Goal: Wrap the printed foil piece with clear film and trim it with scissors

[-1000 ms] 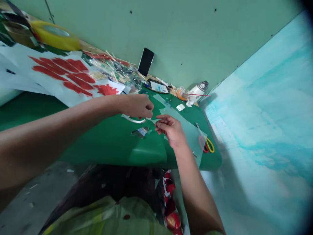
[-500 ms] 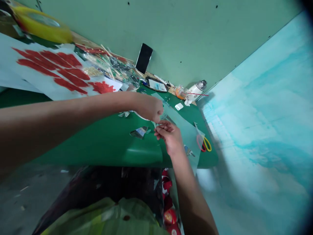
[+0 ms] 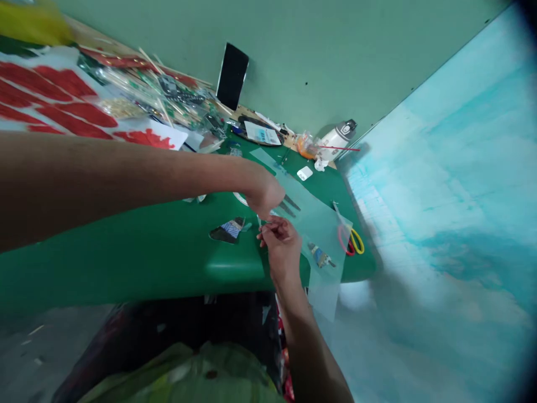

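My left hand reaches in from the left, its wrist bent and its fingers pointing down and mostly hidden from view. Just below it my right hand is closed in a pinch, fingertips meeting those of the left. Whatever lies between them is too small and covered to make out. Both hands are over the left edge of a translucent sheet on the green table. A dark cut-out piece with a blue patterned band lies left of my right hand. A similar cut-out and dark strips show at the sheet.
Scissors with red and yellow handles lie at the right end. A phone leans on the wall. Sticks and plastic bags crowd the back left, beside red-painted paper. A white bottle stands in the far corner.
The view has shifted, so the table things appear further left. My left hand has bent further down at the wrist. Both hands stay together at the fingertips.
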`<state>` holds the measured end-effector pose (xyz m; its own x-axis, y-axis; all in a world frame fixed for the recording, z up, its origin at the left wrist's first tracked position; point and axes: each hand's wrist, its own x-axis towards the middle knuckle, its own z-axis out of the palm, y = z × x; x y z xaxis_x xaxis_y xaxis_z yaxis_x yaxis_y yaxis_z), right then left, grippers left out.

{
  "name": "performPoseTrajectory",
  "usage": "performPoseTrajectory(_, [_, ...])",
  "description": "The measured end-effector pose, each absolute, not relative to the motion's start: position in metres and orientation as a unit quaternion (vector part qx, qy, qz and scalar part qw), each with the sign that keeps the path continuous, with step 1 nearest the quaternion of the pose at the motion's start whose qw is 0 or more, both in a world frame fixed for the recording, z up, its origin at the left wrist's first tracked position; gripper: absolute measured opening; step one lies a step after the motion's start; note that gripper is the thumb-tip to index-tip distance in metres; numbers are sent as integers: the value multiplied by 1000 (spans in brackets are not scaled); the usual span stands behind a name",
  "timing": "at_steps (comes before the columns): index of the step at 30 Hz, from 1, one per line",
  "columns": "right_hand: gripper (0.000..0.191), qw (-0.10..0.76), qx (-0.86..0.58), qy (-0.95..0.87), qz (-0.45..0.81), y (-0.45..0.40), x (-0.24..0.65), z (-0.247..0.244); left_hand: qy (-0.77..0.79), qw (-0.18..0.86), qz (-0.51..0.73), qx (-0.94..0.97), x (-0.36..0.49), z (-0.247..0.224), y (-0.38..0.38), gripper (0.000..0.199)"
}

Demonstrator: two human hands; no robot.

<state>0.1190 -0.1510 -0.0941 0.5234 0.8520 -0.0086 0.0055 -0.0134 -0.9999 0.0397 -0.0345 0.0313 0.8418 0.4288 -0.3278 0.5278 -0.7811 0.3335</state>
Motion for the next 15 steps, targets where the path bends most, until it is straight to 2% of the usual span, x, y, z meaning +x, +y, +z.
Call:
performPoseTrajectory(2, [19, 617, -611, -347, 354, -150, 125, -91, 243, 195, -96, 945, 31, 34, -37, 44])
performPoseTrajectory(3, [19, 616, -606, -351, 361, -148, 128, -89, 240, 188, -82, 949, 26, 36, -40, 45])
performPoseTrajectory(11, [21, 540, -545, -445, 463, -134, 147, -53, 312, 161, -5, 936, -13, 35, -79, 31])
performPoseTrajectory(13, [22, 497, -540, -484, 477, -133, 149, -40, 324, 183, 15, 928, -21, 34, -82, 27])
performPoseTrajectory(15, [20, 444, -530, -536, 484, -133, 151, -27, 337, 252, 23, 907, -31, 34, -84, 23])
